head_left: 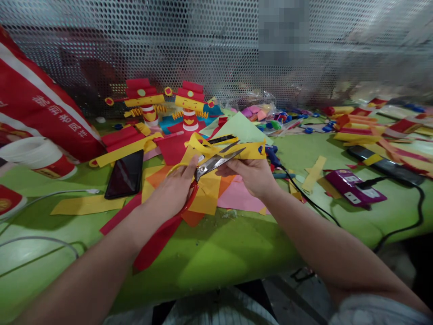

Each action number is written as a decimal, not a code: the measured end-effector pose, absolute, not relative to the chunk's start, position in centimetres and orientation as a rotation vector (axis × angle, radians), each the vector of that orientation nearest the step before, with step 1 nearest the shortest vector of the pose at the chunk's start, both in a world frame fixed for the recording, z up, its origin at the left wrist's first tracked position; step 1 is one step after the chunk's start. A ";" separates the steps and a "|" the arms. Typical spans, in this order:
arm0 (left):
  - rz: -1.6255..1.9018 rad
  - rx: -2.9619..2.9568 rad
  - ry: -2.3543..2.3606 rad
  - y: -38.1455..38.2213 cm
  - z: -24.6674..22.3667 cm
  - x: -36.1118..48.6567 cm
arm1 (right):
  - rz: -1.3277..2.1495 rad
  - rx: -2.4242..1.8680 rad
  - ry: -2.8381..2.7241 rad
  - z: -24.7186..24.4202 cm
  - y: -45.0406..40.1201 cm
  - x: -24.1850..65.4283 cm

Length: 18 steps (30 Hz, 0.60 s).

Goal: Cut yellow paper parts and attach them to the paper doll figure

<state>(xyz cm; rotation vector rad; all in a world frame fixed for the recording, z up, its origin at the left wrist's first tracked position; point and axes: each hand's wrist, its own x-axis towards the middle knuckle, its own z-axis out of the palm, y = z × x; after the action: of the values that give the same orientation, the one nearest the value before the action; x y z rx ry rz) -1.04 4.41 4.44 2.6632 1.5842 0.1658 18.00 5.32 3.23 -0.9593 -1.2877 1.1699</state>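
Red-handled scissors (216,163) are in my left hand (177,187), their blades parted and pointing right and away from me. My right hand (253,175) pinches a piece of yellow paper (254,150), and the blades lie against it. Part of the yellow paper curls up behind the scissors. Beneath both hands lie loose sheets of orange and yellow paper (204,194), pink paper (241,196) and red paper (158,241). My right fingertips are partly hidden by the blades and paper.
Two red-and-yellow paper cup figures (190,119) stand at the back. A black phone (125,175) and paper cups (40,155) are on the left. A purple power strip (355,188) with a black cord lies right. Behind the table rises a perforated metal panel (216,45).
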 end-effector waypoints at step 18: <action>-0.110 2.815 1.692 4.5 5.4 -1.3 | 1.057 -0.993 -1.450 3.4 5.4 18.5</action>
<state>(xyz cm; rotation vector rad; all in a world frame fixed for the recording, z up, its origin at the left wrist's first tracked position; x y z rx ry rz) -1.34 4.47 5.35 2.8150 1.6919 -0.1095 18.52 5.42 3.41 -0.9926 -1.4505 1.0569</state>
